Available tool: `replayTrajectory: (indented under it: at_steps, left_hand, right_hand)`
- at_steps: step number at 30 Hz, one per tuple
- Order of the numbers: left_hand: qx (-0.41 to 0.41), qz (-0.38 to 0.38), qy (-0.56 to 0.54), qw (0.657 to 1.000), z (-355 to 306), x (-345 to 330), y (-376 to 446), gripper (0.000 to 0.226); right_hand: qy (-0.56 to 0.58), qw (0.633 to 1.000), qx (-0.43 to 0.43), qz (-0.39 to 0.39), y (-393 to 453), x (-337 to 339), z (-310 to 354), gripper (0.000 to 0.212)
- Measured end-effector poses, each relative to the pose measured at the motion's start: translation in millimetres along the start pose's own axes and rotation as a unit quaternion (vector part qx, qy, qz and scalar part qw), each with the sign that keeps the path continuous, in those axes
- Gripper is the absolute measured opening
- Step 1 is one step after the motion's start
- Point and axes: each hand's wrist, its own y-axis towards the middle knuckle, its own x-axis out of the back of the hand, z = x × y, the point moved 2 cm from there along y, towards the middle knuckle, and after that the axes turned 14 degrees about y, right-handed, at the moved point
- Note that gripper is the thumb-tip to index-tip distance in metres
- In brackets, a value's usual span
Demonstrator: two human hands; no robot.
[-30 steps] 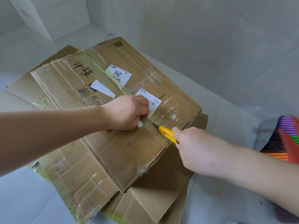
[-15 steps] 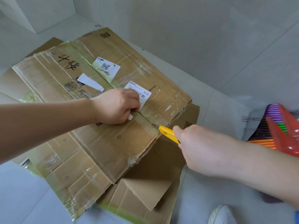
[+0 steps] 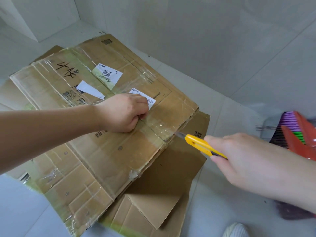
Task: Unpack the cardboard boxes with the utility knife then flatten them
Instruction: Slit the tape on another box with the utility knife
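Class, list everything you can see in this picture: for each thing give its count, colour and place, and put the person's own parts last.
Flattened cardboard box: one, brown with clear tape, on top of the pile.
Cardboard sheets: at least one, brown, under the box.
White labels: three, on the box.
Utility knife: one, yellow, at the box's right edge.
Broom: one, multicoloured bristles, far right.
Floor: pale tiles.
Shoe: one, white, bottom edge.
Left hand: pressing on the box.
Right hand: gripping the knife.

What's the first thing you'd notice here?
The bright yellow utility knife, gripped by the right hand, its blade at the right edge of the flattened brown cardboard box. The left hand presses on the taped seam at the middle.
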Motion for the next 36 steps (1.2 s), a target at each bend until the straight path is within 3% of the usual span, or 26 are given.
replayTrajectory:
  at_steps: [3, 5, 9, 15, 20, 24, 36]
  left_hand:
    - [0.006, -0.031, -0.061, 0.998, -6, 22, 23, 0.039]
    - [-0.017, -0.004, -0.116, 0.993, -16, 39, 44, 0.035]
    - [0.024, 0.235, -0.278, 0.931, -29, 65, 78, 0.045]
    - [0.010, 0.357, -0.304, 0.883, -19, 77, 88, 0.035]
    - [0.023, 0.327, -0.333, 0.884, -13, 70, 84, 0.031]
    - [0.036, 0.346, -0.336, 0.875, -13, 73, 86, 0.031]
    - [-0.007, 0.373, -0.351, 0.859, 0, 62, 85, 0.033]
  right_hand:
    - [-0.005, 0.998, 0.012, -0.054, 7, 11, -5, 0.019]
    - [-0.023, 0.993, 0.049, -0.102, 15, 17, -3, 0.031]
    - [-0.021, 0.977, 0.133, -0.165, 33, 28, 1, 0.050]
    - [-0.007, 0.977, 0.157, -0.147, 51, 40, 9, 0.052]
    - [0.036, 0.978, 0.174, -0.107, 54, 45, 7, 0.034]
    - [0.039, 0.976, 0.204, -0.065, 54, 46, 5, 0.031]
    - [0.128, 0.968, 0.211, 0.055, 64, 41, -17, 0.063]
